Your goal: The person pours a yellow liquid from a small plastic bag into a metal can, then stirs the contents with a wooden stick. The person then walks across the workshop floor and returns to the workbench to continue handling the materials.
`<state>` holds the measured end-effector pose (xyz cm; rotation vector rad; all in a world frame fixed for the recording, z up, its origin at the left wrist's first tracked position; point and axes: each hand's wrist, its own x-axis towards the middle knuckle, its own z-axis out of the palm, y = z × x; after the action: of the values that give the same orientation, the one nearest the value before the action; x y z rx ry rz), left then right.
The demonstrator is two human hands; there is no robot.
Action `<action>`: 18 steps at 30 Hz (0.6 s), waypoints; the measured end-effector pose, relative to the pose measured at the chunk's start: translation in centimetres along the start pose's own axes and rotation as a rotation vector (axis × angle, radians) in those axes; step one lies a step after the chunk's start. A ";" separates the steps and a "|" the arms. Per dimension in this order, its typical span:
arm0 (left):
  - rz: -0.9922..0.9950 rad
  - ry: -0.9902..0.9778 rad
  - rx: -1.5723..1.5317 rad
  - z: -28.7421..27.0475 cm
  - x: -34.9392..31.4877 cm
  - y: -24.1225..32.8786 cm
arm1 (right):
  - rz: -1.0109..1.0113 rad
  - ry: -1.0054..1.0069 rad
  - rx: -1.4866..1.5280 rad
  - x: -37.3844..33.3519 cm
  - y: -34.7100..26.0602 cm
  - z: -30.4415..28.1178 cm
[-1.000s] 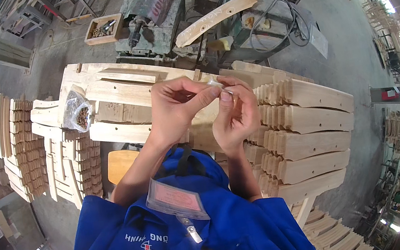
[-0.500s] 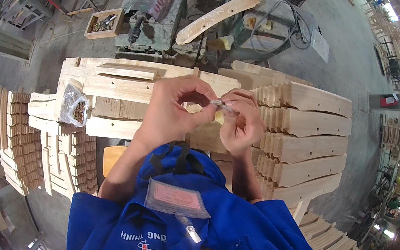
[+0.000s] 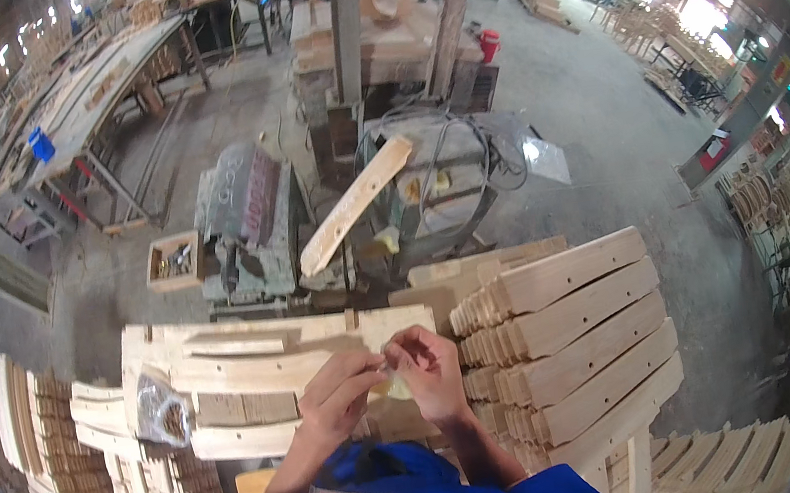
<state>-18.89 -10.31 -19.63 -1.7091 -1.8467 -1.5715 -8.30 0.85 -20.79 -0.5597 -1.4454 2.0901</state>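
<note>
My left hand [image 3: 340,393] and my right hand [image 3: 430,376] meet in front of my body, above the light wooden bench. Both are closed in a pinch, fingertips almost touching. What they pinch is small and pale, and too little of it shows to name it. Just beneath the fingers a pale yellow patch [image 3: 400,388] shows. Left of my hands, curved wooden pieces [image 3: 242,369] with drilled holes lie flat. Beyond them a clear plastic bag [image 3: 162,413] holds many small brown bits.
On the right stand stacks of curved, drilled wooden slats [image 3: 589,321]; more stacks [image 3: 51,441] stand at the left. Ahead are a green-grey machine [image 3: 245,206] with a wooden board [image 3: 357,207] leaning beside it, looped cables [image 3: 464,163] and a small wooden box [image 3: 175,261] of metal parts.
My view has tipped up, showing more of the workshop ahead, so my hands sit lower in the picture. The fingers have turned while staying pinched together; the pale strip is harder to see.
</note>
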 end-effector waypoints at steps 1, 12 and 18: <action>-0.010 0.025 -0.020 0.0 0.3 0.0 | 0.007 -0.004 0.027 0.1 -0.1 0.1; -0.327 0.208 -0.071 0.5 0.2 0.4 | -0.194 0.107 -0.349 -0.9 -0.2 0.6; -0.708 0.239 -0.321 0.2 -0.3 0.9 | -0.560 0.086 -0.373 -0.4 0.7 2.1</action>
<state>-18.03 -10.52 -19.43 -0.9047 -2.2963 -2.3091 -9.40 -1.16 -20.68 -0.3215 -1.7124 1.3609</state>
